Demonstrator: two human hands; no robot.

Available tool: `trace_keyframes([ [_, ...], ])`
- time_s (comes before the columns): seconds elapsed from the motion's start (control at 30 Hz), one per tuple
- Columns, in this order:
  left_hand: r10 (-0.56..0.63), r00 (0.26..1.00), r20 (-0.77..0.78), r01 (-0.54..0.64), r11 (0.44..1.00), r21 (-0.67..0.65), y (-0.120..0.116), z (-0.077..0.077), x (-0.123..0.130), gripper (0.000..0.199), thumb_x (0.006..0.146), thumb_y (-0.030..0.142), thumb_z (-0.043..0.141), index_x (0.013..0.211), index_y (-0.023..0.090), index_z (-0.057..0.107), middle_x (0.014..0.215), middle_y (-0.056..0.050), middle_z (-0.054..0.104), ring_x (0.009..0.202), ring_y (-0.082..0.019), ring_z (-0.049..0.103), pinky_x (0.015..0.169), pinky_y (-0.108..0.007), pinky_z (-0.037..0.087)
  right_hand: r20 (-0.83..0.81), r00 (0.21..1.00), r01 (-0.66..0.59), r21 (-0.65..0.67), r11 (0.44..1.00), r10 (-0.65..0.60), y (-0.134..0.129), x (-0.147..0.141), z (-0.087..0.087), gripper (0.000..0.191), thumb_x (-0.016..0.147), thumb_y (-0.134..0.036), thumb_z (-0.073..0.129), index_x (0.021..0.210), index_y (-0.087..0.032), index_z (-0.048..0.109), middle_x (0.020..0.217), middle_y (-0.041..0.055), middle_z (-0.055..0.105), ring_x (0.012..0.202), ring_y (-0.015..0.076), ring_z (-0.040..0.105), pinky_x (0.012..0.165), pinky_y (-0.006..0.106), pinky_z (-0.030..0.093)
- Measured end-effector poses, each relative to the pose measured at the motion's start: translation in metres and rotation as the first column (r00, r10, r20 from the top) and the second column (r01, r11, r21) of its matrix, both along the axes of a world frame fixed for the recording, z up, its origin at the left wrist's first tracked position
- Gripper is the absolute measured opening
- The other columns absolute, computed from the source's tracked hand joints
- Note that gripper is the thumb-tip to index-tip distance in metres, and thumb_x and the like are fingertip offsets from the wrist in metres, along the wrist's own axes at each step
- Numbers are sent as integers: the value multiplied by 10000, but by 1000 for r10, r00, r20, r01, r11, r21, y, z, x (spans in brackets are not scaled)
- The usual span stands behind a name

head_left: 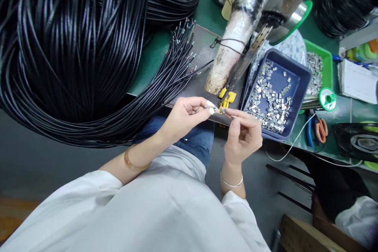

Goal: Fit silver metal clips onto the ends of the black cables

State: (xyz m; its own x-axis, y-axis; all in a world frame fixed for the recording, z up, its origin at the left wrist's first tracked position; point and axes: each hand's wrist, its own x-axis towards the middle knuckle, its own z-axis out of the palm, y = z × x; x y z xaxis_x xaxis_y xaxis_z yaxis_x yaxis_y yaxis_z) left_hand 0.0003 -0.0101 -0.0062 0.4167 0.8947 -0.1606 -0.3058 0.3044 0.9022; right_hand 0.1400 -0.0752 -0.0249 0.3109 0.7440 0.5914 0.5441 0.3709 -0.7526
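Observation:
My left hand (189, 115) is closed in a pinch of thumb and forefinger, with white wrapping on a fingertip. A tiny white piece with a hint of colour (212, 110) shows at those tips; its kind is too small to tell. Facing it, my right hand (243, 132) is also pinched, with a small silvery metal piece (223, 110) at the forefinger's tip. The two sets of fingertips are close together. Just beyond them stand yellow-handled parts (227, 99) of a tool or fixture at the table's front edge.
Black cables (73, 47) pile up at left, their stripped ends (189, 55) fanned over a grey board. A blue bin (298, 82) of small metal shells stands at right, before a green tray (326, 59). A wrapped tube (228, 51) leans behind. Orange-and-blue-handled pliers (320, 130) lie right.

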Motion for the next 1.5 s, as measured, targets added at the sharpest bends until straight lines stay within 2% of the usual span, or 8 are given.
trace_keyframes([
  [0.1, -20, 998, 54, 20, 1000, -9, 2, -1, 1, 125, 701, 242, 799, 724, 144, 726, 559, 48, 585, 541, -64, 510, 587, -192, 439, 3, 1000, -2, 1, 1000, 2, 5, 3, 0, 112, 862, -104, 644, 894, -210, 621, 963, 26, 749, 893, 157, 736, 758, 316, 626],
  [0.4, 22, 1000, -8, -22, 1000, 8, 7, -4, 7, 80, 676, 187, 788, 715, 125, 756, 703, -3, 724, 654, -89, 622, 692, -202, 520, 299, 954, -36, 78, 996, 11, 10, 8, -3, 220, 807, -44, 676, 918, -222, 609, 1048, 36, 758, 935, 156, 741, 796, 305, 639],
  [0.6, 99, 993, -57, -97, 995, 38, 9, -1, 12, 53, 653, 150, 760, 688, 117, 739, 691, -8, 730, 638, -105, 638, 659, -215, 539, 265, 964, 5, 56, 998, -20, 13, 8, -6, 189, 840, -79, 647, 946, -227, 596, 1092, 42, 719, 987, 172, 727, 796, 339, 661],
  [0.8, 113, 992, -63, -108, 991, 82, 9, 2, 11, 62, 671, 167, 758, 715, 123, 754, 702, -10, 736, 644, -103, 644, 651, -204, 537, 264, 964, 17, 65, 998, -34, 15, 5, 1, 186, 824, -71, 672, 921, -222, 621, 1065, 37, 722, 977, 173, 720, 777, 333, 658],
  [0.97, 111, 987, -117, -96, 987, 126, 9, 1, 9, 63, 695, 181, 736, 710, 123, 751, 671, -6, 713, 620, -98, 620, 627, -197, 513, 246, 969, 5, 61, 998, -19, 14, 4, 2, 199, 810, -61, 680, 912, -221, 624, 1069, 35, 721, 974, 174, 720, 806, 355, 662],
  [1.1, 96, 975, -198, -66, 986, 151, 9, -2, 8, 75, 711, 172, 706, 667, 116, 730, 588, 11, 651, 547, -77, 554, 563, -183, 459, 242, 970, 10, 31, 999, -17, 13, 6, -1, 189, 815, -75, 677, 917, -221, 617, 1030, 26, 727, 922, 157, 726, 721, 291, 642],
  [1.3, 96, 981, -168, -67, 984, 168, 7, -1, 9, 96, 730, 201, 707, 750, 117, 750, 689, -12, 702, 609, -88, 587, 590, -180, 472, 268, 960, 72, 50, 996, -83, 14, 4, 4, 197, 797, -64, 708, 908, -224, 671, 995, 17, 736, 900, 149, 720, 729, 279, 621],
  [1.5, 52, 979, -199, -22, 989, 147, 7, -5, 5, 117, 766, 234, 702, 773, 134, 762, 671, -3, 673, 606, -92, 577, 588, -189, 465, 209, 977, 32, 63, 997, -45, 13, 2, 1, 172, 814, -88, 692, 905, -225, 644, 998, 27, 741, 885, 160, 730, 717, 296, 634],
])
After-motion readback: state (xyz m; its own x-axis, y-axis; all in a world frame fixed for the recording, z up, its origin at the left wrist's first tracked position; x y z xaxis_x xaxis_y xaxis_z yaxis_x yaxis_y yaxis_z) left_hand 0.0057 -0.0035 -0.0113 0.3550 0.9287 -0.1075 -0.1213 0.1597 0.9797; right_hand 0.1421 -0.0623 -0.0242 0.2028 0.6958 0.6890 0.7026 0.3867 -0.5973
